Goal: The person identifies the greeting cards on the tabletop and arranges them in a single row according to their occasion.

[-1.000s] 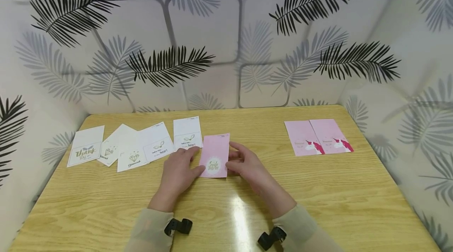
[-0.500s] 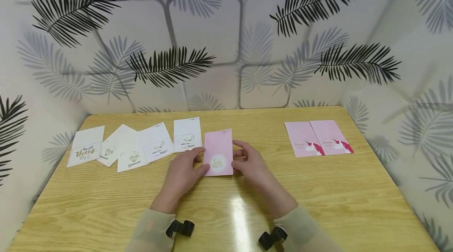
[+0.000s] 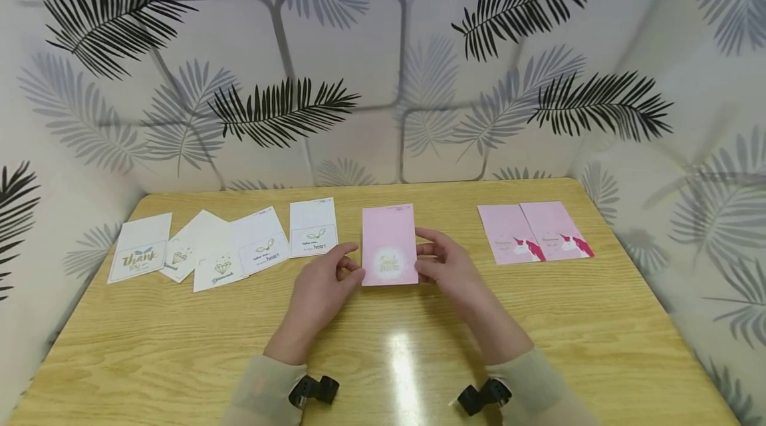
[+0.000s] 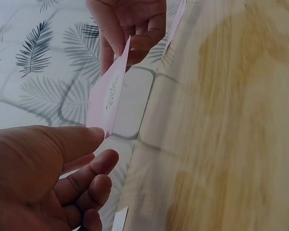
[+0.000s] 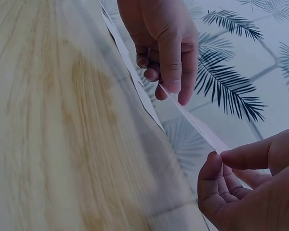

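Note:
A pink card (image 3: 389,233) with a white circle and gold lettering is held up between both hands, in the middle of the head view. My left hand (image 3: 320,293) pinches its lower left edge, thumb in front. On the opposite edge, my right hand (image 3: 457,273) pinches it between thumb and fingers. From the left wrist view the card (image 4: 106,98) appears nearly edge-on and off the table, with the left thumb at its near corner. In the right wrist view the card (image 5: 197,122) looks like a thin strip running between the two hands.
Several white cards lie at the left on the wooden table (image 3: 179,346), among them a "Thank you" card (image 3: 140,246) and a winged heart card (image 3: 314,226). Two pink unicorn cards (image 3: 509,233) lie at the right. Behind stands a leaf-patterned backdrop (image 3: 347,140).
The pink card has moved to the right and up in the head view, away from the white cards. Both hands have moved along with it, still pinching its edges.

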Tool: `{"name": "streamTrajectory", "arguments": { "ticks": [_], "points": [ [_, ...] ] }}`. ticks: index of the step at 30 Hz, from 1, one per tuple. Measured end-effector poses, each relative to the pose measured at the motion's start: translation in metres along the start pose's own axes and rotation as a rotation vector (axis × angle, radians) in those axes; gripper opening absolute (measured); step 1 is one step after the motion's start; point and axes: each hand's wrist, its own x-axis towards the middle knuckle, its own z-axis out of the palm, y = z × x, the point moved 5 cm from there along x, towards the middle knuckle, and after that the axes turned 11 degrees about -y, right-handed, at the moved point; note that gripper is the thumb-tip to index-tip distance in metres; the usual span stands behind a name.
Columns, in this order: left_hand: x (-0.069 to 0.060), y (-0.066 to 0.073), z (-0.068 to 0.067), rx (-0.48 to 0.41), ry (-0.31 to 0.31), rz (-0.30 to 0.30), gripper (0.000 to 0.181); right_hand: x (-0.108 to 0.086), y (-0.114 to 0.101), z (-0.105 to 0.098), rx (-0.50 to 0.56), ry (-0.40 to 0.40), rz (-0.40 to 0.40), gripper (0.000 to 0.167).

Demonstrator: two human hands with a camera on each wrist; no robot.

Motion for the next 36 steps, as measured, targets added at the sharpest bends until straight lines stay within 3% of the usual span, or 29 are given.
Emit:
{"name": "streamTrajectory", "arguments": {
  "ticks": [15,23,36],
  "points": [
    [0.01,0.038,0.021,0.0,-0.027,0.056,0.037,-0.016,-0.005,-0.039,-0.035,0.023,-0.01,0.061],
    [0.02,0.054,0.035,-0.018,-0.002,0.086,0.039,-0.021,-0.007,-0.057,-0.073,0.077,-0.02,0.061],
    [0.046,0.077,0.069,-0.008,0.034,0.119,0.039,-0.027,-0.008,-0.098,-0.295,0.183,-0.007,0.054]
  ]
}}
